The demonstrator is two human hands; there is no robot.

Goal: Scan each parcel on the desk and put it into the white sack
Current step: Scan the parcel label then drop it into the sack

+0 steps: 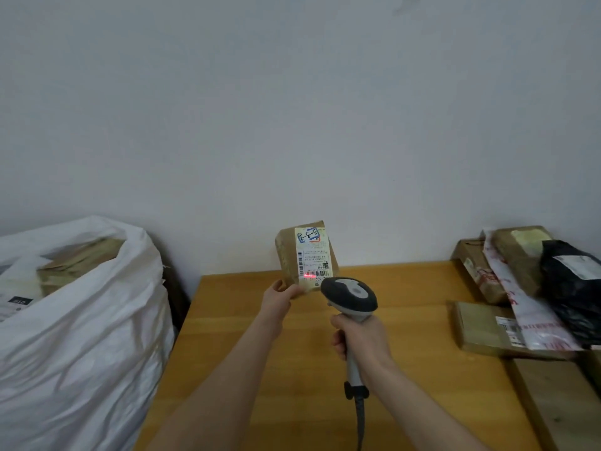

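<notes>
**Parcel under the beam, sack off to the left**

The wall (pixel 292 109) fills the upper view. Below it, the white sack (pixel 81 320) stands open at the left, just beside the desk's left edge, with brown boxes already showing in its mouth. The desk (pixel 260 369) is bare wood through the middle. At its right end lies the pile (pixel 520 288) of parcels yet to be scanned: brown boxes, a white mailer and a black bag, overlapping.

The parcel (pixel 286 252) in hand is a brown box held upright above the desk's far edge, long axis near vertical, its label (pixel 313 255) facing the person. The left hand (pixel 278 296) is clamped on the box's lower left corner. The right hand (pixel 357 336) is closed around the scanner (pixel 351 296) grip, the scanner's head aimed at the label from just beside it. A red line falls on the barcode near the label's bottom edge, so the scan looks to be in progress.

The hands are near each other but apart. The sack lies to the left of the parcel, on the side of the hand that holds it, so the drop should be a leftward swing by that arm alone.
</notes>
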